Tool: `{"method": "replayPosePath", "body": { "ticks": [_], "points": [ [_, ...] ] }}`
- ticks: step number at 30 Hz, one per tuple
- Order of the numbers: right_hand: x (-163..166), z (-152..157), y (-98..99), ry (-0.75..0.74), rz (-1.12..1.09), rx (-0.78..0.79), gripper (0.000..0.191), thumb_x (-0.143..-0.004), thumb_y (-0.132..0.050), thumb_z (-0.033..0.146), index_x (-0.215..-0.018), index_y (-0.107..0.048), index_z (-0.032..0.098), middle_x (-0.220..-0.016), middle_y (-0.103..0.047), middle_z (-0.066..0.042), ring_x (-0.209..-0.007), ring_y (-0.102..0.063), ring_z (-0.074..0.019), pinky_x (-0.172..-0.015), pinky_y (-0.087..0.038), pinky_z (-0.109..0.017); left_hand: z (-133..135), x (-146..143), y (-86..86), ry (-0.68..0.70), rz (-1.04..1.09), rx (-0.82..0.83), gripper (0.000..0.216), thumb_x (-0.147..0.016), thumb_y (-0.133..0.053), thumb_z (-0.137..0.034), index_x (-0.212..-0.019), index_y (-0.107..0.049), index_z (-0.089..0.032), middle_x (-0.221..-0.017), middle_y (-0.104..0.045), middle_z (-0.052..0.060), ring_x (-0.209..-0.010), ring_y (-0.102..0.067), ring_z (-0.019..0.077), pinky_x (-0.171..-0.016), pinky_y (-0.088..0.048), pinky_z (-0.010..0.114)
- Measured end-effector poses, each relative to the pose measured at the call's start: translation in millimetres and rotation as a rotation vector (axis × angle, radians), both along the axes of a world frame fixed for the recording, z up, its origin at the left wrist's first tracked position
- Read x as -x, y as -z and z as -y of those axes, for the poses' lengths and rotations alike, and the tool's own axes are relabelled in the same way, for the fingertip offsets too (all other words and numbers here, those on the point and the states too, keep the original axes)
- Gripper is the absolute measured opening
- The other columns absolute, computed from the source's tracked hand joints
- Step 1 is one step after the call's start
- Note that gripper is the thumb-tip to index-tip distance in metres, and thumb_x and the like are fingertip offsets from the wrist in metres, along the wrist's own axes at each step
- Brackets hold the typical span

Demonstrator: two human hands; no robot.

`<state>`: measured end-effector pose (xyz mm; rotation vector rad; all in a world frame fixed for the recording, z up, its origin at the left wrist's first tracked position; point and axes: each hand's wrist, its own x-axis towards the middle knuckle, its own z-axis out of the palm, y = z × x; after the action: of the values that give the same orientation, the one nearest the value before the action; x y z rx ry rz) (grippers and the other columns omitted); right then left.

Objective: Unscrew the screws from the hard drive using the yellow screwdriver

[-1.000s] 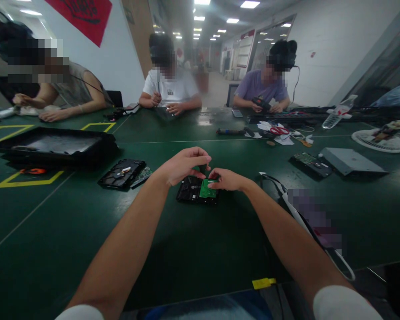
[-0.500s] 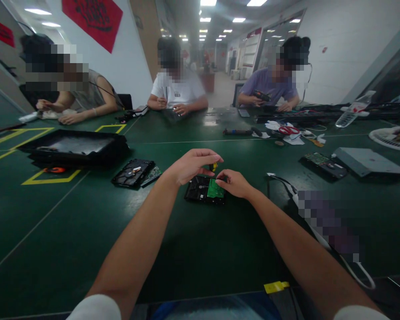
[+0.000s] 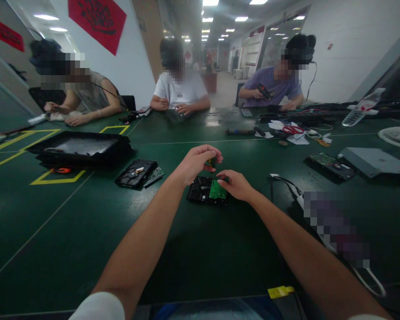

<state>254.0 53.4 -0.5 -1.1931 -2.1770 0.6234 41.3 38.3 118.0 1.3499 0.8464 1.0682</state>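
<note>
Through the head camera, the piece I make out worst is a small yellow-and-dark tool (image 3: 210, 163): the left hand (image 3: 200, 160) covers most of it, and I cannot tell its tip or whether it meets anything below. The right hand (image 3: 236, 184) hides the far right corner of the black hard drive (image 3: 196, 191) under work. A pixelated patch blots out whatever lies beside the white cable (image 3: 375, 284); the fan guard (image 3: 395, 138) is cut off by the right edge.

Left forearm reaches up and inward, wrist bent, the hand arched above the drive's far side; its thumb and fingers pinch the tool. Right forearm comes in from the lower right, hand low, fingers curled by the green circuit board (image 3: 216, 190). Whether those fingertips grip the board or only rest there, I cannot tell.

Drive lies flat on the smooth, glossy green tabletop (image 3: 200, 249), directly before the wearer: dark rectangular casing, the flat board covering its right part. Off to the left, a second hard drive (image 3: 136, 172) with a ribbed dark face sits next to a loose circuit board (image 3: 154, 175). Far right, a boxy grey metal case (image 3: 380, 161).
</note>
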Motion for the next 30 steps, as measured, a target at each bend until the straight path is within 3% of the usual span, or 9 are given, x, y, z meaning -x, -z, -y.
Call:
{"method": "replayPosePath", "body": {
  "ticks": [3, 7, 14, 19, 24, 30],
  "points": [
    [-1, 0, -1.0, -0.032, 0.023, -0.02, 0.018, -0.101, -0.066, 0.029, -0.115, -0.076, 0.022, -0.107, -0.074, -0.006, -0.084, -0.062, -0.0168, -0.077, -0.046, -0.031, 0, 4, 0.0, 0.039, 0.004, -0.012, 0.018, -0.094, -0.069, -0.031, -0.098, -0.074, -0.014, -0.105, -0.075, 0.011, -0.098, -0.07, 0.0197, -0.066, -0.057, 0.024],
    [-4, -2, -2.4, -0.044, 0.011, 0.006, 0.018, -0.102, -0.066, 0.033, -0.112, -0.078, 0.024, -0.105, -0.074, -0.005, -0.084, -0.063, -0.0174, -0.076, -0.046, -0.031, 0, 6, -0.1, 0.07, -0.014, -0.015, 0.023, -0.089, -0.079, -0.036, -0.093, -0.072, -0.014, -0.099, -0.074, 0.01, -0.086, -0.068, 0.016, -0.067, -0.057, 0.025],
    [-5, -3, -5.0, -0.046, 0.036, 0.033, 0.023, -0.097, -0.073, 0.038, -0.114, -0.077, 0.023, -0.108, -0.074, -0.006, -0.083, -0.062, -0.0178, -0.074, -0.046, -0.031, -3, -2, 7.0, -0.131, -0.118, -0.134, 0.034, -0.079, -0.09, -0.039, -0.081, -0.064, -0.017, -0.076, -0.064, 0.002, -0.067, -0.058, 0.0114, -0.057, -0.05, 0.023],
    [-3, 0, -2.1, 0.015, 0.024, 0.006, 0.021, -0.097, -0.072, 0.037, -0.112, -0.077, 0.022, -0.104, -0.074, -0.006, -0.079, -0.061, -0.0177, -0.073, -0.046, -0.032, 0, 0, 3.2, 0.03, -0.129, -0.147, 0.028, -0.087, -0.082, -0.042, -0.093, -0.074, -0.016, -0.085, -0.068, 0.005, -0.076, -0.062, 0.0137, -0.06, -0.051, 0.023],
    [4, 1, -0.4, 0.086, 0.031, -0.041, 0.018, -0.099, -0.069, 0.035, -0.108, -0.077, 0.022, -0.101, -0.074, -0.006, -0.079, -0.062, -0.0177, -0.073, -0.045, -0.032, 2, 4, -1.0, 0.171, 0.039, 0.04, 0.025, -0.087, -0.079, -0.035, -0.099, -0.069, -0.017, -0.095, -0.073, 0.009, -0.09, -0.07, 0.0203, -0.061, -0.055, 0.025],
    [3, -1, -1.6, 0.071, 0.03, -0.031, 0.019, -0.1, -0.068, 0.038, -0.107, -0.078, 0.022, -0.098, -0.074, -0.005, -0.08, -0.062, -0.0179, -0.072, -0.044, -0.031, -1, 6, 0.0, 0.125, 0.077, 0.093, 0.018, -0.089, -0.069, -0.033, -0.09, -0.069, -0.016, -0.095, -0.072, 0.01, -0.089, -0.068, 0.0198, -0.067, -0.059, 0.028]
  ]
}}
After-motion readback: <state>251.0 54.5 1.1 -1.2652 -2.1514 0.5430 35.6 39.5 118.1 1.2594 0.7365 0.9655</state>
